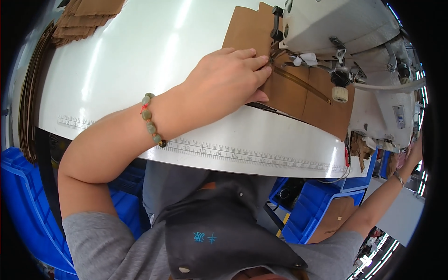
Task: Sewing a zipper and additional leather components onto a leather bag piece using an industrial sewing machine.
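Note:
My left hand (228, 77) lies flat with its fingers stretched out on a brown panel (284, 98), which looks like fabric or leather. Its fingertips are close to the needle area of a white sewing machine (340, 28), and a green bead bracelet circles the wrist. A zipper (303, 84) runs slantwise across the panel, to the right of my fingers. Part of the panel passes under the machine's head. At the far right, my right hand (413, 154) reaches up beside the machine, its fingers hidden at the picture's rim.
A ruler strip (219, 153) runs along the front edge of the white table (130, 60). Brown pieces (88, 18) are stacked at the far left. Blue bins (28, 196) stand at left and below right, one holding a brown piece (333, 217). Scraps (361, 149) hang near the machine.

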Demonstrator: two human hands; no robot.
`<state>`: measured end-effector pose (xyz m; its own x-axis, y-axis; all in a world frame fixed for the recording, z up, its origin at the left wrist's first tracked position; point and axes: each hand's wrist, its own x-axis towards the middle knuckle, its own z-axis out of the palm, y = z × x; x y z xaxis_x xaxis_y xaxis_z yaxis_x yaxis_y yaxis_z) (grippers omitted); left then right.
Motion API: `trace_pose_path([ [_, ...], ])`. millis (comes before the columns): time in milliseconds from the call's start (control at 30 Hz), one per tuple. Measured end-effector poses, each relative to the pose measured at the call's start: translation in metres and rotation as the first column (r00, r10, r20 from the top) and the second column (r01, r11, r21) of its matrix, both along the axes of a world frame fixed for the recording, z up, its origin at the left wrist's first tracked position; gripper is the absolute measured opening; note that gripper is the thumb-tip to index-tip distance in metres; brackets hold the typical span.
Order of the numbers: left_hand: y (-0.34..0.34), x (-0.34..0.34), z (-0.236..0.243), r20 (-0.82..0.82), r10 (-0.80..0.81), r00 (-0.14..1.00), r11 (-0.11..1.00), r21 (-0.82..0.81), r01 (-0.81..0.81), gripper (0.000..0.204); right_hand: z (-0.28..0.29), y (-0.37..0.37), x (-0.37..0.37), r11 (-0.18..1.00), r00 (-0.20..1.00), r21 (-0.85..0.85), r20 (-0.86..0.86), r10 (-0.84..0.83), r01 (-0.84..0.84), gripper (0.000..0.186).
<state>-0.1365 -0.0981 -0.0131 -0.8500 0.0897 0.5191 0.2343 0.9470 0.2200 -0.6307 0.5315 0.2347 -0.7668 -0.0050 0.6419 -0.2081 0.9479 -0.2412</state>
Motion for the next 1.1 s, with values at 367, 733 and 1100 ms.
trace_pose_path([
  [367,0.001,0.001,0.004,0.132,0.007,0.991,1.000,0.021,-0.009,0.047,-0.112,0.023,0.069,0.853,0.994,-0.520,0.066,0.086,-0.039,0.059],
  [733,-0.001,0.000,0.001,0.131,-0.013,0.991,0.999,0.033,0.008,0.046,-0.142,0.013,0.078,0.877,0.972,-0.421,-0.112,0.205,-0.233,0.051],
  [1100,0.000,-0.002,0.000,0.134,-0.033,0.990,0.997,0.080,0.022,0.046,-0.151,-0.042,0.113,0.704,0.961,-0.654,-0.177,0.212,-0.276,0.053],
])
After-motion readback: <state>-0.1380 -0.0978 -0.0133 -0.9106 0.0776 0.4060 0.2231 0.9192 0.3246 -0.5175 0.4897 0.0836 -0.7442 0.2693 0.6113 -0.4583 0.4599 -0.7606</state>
